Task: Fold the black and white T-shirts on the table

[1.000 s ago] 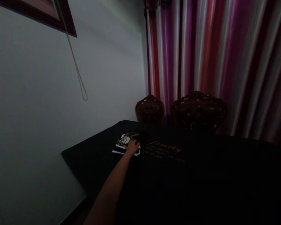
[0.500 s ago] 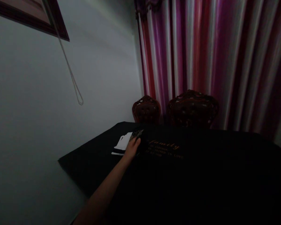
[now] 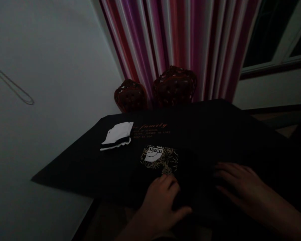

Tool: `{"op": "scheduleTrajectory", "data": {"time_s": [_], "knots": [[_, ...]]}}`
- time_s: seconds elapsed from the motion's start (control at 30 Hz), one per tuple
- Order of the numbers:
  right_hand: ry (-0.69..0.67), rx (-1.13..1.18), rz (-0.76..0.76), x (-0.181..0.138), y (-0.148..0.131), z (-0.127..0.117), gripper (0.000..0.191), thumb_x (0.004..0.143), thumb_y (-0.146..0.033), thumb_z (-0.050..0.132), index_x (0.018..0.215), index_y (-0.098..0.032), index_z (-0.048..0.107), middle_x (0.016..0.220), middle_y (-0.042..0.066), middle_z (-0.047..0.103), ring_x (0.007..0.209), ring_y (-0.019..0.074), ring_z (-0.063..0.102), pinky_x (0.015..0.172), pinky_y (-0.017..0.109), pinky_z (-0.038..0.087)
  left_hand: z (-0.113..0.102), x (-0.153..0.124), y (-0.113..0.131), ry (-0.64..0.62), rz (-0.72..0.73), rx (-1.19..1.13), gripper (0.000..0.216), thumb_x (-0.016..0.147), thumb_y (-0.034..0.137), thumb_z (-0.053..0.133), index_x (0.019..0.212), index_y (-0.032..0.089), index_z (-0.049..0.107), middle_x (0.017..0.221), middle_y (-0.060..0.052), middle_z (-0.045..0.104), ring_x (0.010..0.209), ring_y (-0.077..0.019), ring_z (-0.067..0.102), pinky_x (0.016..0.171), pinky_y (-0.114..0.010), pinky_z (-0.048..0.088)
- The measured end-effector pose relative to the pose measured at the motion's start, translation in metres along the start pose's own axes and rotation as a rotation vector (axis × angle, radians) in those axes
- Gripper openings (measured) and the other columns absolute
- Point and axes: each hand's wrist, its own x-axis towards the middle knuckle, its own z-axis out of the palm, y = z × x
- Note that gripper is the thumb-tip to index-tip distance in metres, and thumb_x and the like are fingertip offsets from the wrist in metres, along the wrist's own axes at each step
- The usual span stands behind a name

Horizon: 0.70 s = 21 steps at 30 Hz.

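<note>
A dark folded garment (image 3: 160, 162) with a pale leaf pattern and a white printed emblem lies on the black-covered table. At its near edge, my left hand (image 3: 162, 199) rests its fingertips, the thumb spread to the side. The rest of the dark cloth blends into the table cover, so its outline is unclear. To the right, my right hand (image 3: 240, 182) lies low over the black surface, fingers stretched out, with nothing visible in it. Farther left sits a white folded garment (image 3: 119, 132) with a black band, apart from both hands.
The black tablecloth (image 3: 75, 160) carries gold lettering (image 3: 150, 130) near its far side. Two carved dark chairs (image 3: 175, 85) stand behind the table, before a striped curtain (image 3: 178, 40). A pale wall (image 3: 52, 83) borders the left side.
The patterned garment has come from beside the white one to the nearer middle of the table. My left hand drew back with it, my right hand appeared, and the view turned right and down.
</note>
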Motion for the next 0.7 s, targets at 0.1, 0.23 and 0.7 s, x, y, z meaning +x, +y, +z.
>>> {"op": "scheduleTrajectory", "data": {"time_s": [0.1,0.23,0.7], "knots": [[-0.111,0.101,0.045,0.005,-0.027,0.002,0.016,0.091,-0.033,0.052,0.093,-0.026,0.066,0.097,0.004,0.064,0.090,0.0225,0.062,0.082,0.040,0.050,0.027,0.010,0.021,-0.023,-0.013,0.014,0.034,0.080,0.043,0.068,0.101,0.019,0.057,0.111,-0.009,0.059,0.103,-0.0289,0.053,0.085,-0.044,0.048],[-0.190,0.290,0.131,-0.001,-0.045,0.002,0.022,0.094,-0.034,0.047,0.089,-0.024,0.066,0.092,0.006,0.064,0.088,0.0212,0.061,0.078,0.034,0.049,0.045,0.013,0.012,0.160,-0.242,-0.294,0.011,0.090,0.021,0.045,0.092,0.019,0.056,0.095,-0.006,0.061,0.090,-0.0206,0.057,0.082,-0.035,0.045],[-0.077,0.853,0.304,0.048,-0.103,0.036,0.045,0.088,-0.058,0.046,0.094,-0.019,0.069,0.080,0.008,0.068,0.076,0.0233,0.064,0.070,0.033,0.054,0.062,-0.002,0.018,0.323,-0.478,-1.151,0.032,0.074,0.040,0.070,0.083,0.017,0.048,0.079,0.000,0.050,0.077,-0.0145,0.047,0.071,-0.024,0.039]]}}
